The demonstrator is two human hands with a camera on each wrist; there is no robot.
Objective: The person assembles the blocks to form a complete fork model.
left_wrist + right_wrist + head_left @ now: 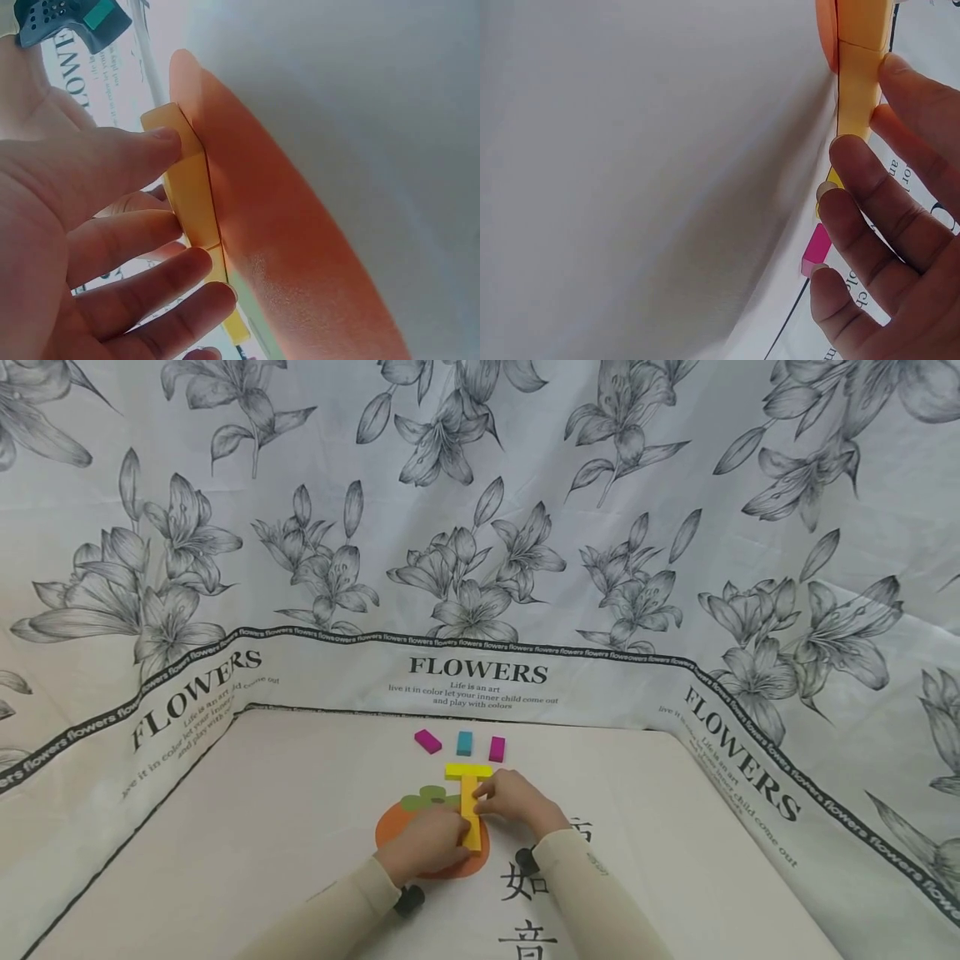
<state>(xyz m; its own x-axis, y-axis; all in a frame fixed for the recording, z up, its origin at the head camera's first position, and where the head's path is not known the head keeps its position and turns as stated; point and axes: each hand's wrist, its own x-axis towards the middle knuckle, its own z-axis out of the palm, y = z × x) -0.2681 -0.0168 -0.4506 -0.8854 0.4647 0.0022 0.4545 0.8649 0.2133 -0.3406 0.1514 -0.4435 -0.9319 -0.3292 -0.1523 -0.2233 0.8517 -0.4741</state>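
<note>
Yellow blocks form a T on the table, a crossbar block (pixel 457 771) at the top and two blocks end to end as the stem. My left hand (pixel 429 841) holds the lower stem block (pixel 193 199) by thumb and index finger, the thumb (pixel 154 146) near its near end. From the other side, my right hand (pixel 517 800) holds the upper stem block (pixel 859 90) with thumb and index fingertips at its upper edge. In both wrist views the other fingers spread out loosely. The stem lies partly over a printed orange fruit (pixel 397 831).
Beyond the crossbar lie a magenta block (pixel 427 742), a blue block (pixel 465 743) and another magenta block (pixel 497 749). The pale tabletop (pixel 247 827) bears printed black characters right of the fruit. A flower-printed cloth (pixel 480 610) rises behind and at both sides.
</note>
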